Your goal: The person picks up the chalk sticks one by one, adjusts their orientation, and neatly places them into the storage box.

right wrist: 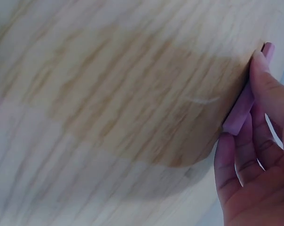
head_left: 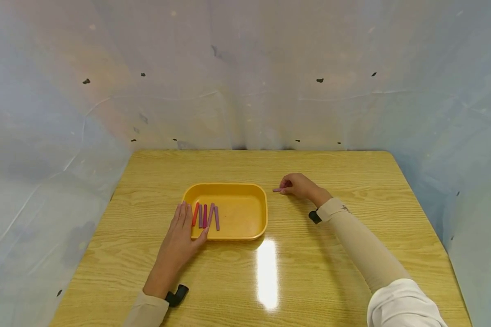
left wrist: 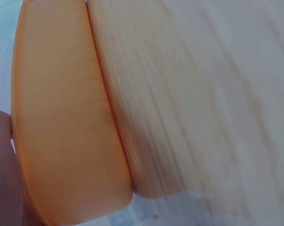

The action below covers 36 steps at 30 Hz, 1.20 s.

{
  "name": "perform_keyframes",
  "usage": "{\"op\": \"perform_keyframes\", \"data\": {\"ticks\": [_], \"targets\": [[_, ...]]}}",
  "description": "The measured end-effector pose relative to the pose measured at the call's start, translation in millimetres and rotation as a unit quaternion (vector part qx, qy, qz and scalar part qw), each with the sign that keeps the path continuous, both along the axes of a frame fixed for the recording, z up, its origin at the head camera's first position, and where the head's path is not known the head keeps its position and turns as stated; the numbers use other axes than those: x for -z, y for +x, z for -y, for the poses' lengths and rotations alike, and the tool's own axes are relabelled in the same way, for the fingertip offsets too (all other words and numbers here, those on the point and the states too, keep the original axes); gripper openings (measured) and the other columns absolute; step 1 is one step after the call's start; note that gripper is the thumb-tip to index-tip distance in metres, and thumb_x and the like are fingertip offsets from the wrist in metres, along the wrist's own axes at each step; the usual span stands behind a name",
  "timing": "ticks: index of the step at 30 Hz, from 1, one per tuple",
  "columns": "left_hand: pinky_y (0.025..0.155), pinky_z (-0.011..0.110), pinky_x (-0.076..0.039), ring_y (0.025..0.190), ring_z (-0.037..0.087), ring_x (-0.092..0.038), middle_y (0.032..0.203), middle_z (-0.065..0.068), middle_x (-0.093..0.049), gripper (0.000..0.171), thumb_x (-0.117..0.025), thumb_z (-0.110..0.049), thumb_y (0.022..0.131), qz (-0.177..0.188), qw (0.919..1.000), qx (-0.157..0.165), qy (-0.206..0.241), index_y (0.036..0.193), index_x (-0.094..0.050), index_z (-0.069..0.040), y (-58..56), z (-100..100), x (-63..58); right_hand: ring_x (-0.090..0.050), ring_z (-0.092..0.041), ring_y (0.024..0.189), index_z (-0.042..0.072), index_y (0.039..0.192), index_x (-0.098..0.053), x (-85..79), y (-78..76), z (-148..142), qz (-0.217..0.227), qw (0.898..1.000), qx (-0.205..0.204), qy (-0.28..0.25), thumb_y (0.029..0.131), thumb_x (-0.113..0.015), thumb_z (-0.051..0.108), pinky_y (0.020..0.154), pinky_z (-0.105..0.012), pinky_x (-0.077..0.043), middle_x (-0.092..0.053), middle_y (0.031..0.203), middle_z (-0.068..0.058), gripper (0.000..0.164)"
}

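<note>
My right hand [head_left: 300, 187] pinches a slim purple stick [right wrist: 240, 109] with flat sides, low at the table, just right of the yellow tray [head_left: 245, 213]. In the right wrist view the thumb lies along one side of the stick, with the fingertips at its near end and underneath. On the left, my left hand [head_left: 181, 234] rests along the tray's left end with straight fingers, its thumb at the front rim. Inside the tray near those fingers lie a red stick [head_left: 195, 214], a magenta stick [head_left: 205, 216] and several purple sticks [head_left: 217, 219], roughly side by side.
The wood-grain table [head_left: 331, 254] carries the tray and extends to both sides of it. Pale plastic sheeting [head_left: 245, 68] hangs behind and beside the table. A bright light reflection [head_left: 267, 274] shows on the tabletop in front of the tray.
</note>
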<state>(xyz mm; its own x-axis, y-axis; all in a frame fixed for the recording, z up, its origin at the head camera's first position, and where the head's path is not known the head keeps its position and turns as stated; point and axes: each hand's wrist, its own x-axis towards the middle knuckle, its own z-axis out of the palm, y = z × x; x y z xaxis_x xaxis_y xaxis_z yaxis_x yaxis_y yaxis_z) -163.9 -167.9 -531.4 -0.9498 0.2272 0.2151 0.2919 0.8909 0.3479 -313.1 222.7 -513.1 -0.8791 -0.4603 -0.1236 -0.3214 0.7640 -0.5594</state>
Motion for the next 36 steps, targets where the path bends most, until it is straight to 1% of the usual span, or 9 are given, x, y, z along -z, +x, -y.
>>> {"op": "perform_keyframes", "data": {"ticks": [11, 20, 26, 28, 30, 33, 36], "targets": [[0.109, 0.047, -0.021, 0.14, 0.032, -0.008, 0.153, 0.02, -0.01, 0.09, -0.049, -0.056, 0.088, -0.006, 1.0, 0.001, -0.001, 0.147, -0.015, 0.003, 0.7, 0, -0.2, -0.051, -0.019, 0.077, 0.005, 0.092, -0.064, 0.5, 4.2, -2, 0.009, 1.0, 0.002, -0.016, 0.09, -0.062, 0.018, 0.074, -0.036, -0.044, -0.06, 0.084, -0.004, 0.013], [0.109, 0.046, -0.019, 0.14, 0.033, -0.008, 0.153, 0.02, -0.01, 0.089, -0.048, -0.057, 0.089, 0.0, 1.0, 0.001, 0.002, 0.147, -0.014, 0.003, 1.5, 0, -0.3, -0.053, -0.019, 0.082, 0.006, 0.095, -0.064, 4.2, 1.9, -1, 0.023, 0.999, 0.03, -0.03, 0.091, -0.061, 0.025, 0.078, -0.035, -0.044, -0.061, 0.089, -0.005, 0.019], [0.109, 0.046, -0.019, 0.14, 0.033, -0.009, 0.153, 0.02, -0.01, 0.089, -0.048, -0.056, 0.089, -0.003, 1.0, 0.0, 0.003, 0.147, -0.015, 0.003, 2.2, -1, -0.4, -0.053, -0.019, 0.081, 0.006, 0.097, -0.065, 0.7, 2.2, -1, 0.028, 0.996, 0.05, -0.063, 0.092, -0.059, 0.024, 0.076, -0.033, -0.045, -0.062, 0.09, -0.006, 0.019], [0.109, 0.046, -0.02, 0.14, 0.033, -0.01, 0.152, 0.02, -0.011, 0.089, -0.049, -0.056, 0.089, -0.006, 1.0, -0.001, 0.001, 0.147, -0.016, 0.003, 2.3, -1, -0.3, -0.055, -0.02, 0.078, 0.006, 0.098, -0.065, -1.1, 2.1, -1, 0.043, 0.994, 0.063, -0.085, 0.093, -0.058, 0.024, 0.074, -0.032, -0.046, -0.063, 0.088, -0.007, 0.02], [0.109, 0.046, -0.02, 0.14, 0.033, -0.009, 0.152, 0.02, -0.011, 0.089, -0.048, -0.056, 0.089, -0.007, 1.0, -0.001, 0.0, 0.147, -0.016, 0.003, 2.1, -1, -0.1, -0.056, -0.024, 0.075, 0.004, 0.1, -0.065, -4.0, 2.6, -1, 0.065, 0.988, 0.077, -0.117, 0.094, -0.057, 0.024, 0.072, -0.034, -0.047, -0.063, 0.085, -0.011, 0.023], [0.11, 0.046, -0.019, 0.14, 0.032, -0.008, 0.153, 0.019, -0.009, 0.089, -0.047, -0.057, 0.089, -0.004, 1.0, -0.001, 0.0, 0.147, -0.015, 0.003, 1.5, -1, -0.4, -0.056, -0.03, 0.074, 0.0, 0.105, -0.063, -10.9, 5.0, 2, 0.097, 0.975, 0.096, -0.175, 0.094, -0.056, 0.025, 0.072, -0.04, -0.049, -0.062, 0.084, -0.02, 0.028], [0.11, 0.045, -0.019, 0.14, 0.031, -0.007, 0.153, 0.019, -0.009, 0.09, -0.046, -0.058, 0.089, -0.002, 1.0, 0.0, 0.001, 0.147, -0.015, 0.003, 0.8, -1, -1.1, -0.053, -0.031, 0.075, -0.005, 0.109, -0.06, -18.0, 7.7, 6, 0.115, 0.963, 0.102, -0.222, 0.094, -0.055, 0.026, 0.076, -0.047, -0.048, -0.059, 0.085, -0.023, 0.035]]}}
